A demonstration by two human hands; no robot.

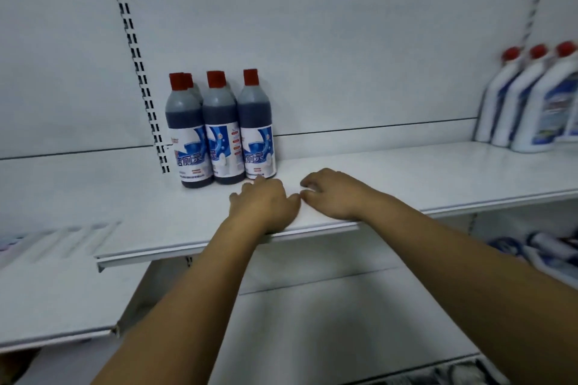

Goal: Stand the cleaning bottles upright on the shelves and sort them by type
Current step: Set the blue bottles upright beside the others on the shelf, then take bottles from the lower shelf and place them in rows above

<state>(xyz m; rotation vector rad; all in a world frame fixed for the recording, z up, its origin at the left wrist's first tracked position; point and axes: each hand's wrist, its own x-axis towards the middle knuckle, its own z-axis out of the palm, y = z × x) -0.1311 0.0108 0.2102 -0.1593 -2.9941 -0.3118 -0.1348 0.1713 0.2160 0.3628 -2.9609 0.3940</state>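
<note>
Resting palm-down on the white shelf (406, 172), your left hand (262, 201) lies flat near the front edge; fingers spread, grip released, nothing held; its fingertips reach the foot of the rightmost dark bottle (257, 131), and contact cannot be told; your right hand (333, 195) sits just beside the left on the same shelf, the two thumbs nearly meeting; fingers loosely curled under, grip released, nothing in it.

Dark bottles (222, 134), red caps, blue-and-white labels: three upright in a front row at the left back of the shelf, side against side, close by the slotted rail (137, 66); one more red cap shows behind the leftmost.

White bottles (528, 103), red caps, angled necks: three upright in a row at the far right of the same shelf, well apart from the dark group.

Lower bottles (544, 248), below the shelf at right: they appear to lie down; too blurred to tell their type.
</note>
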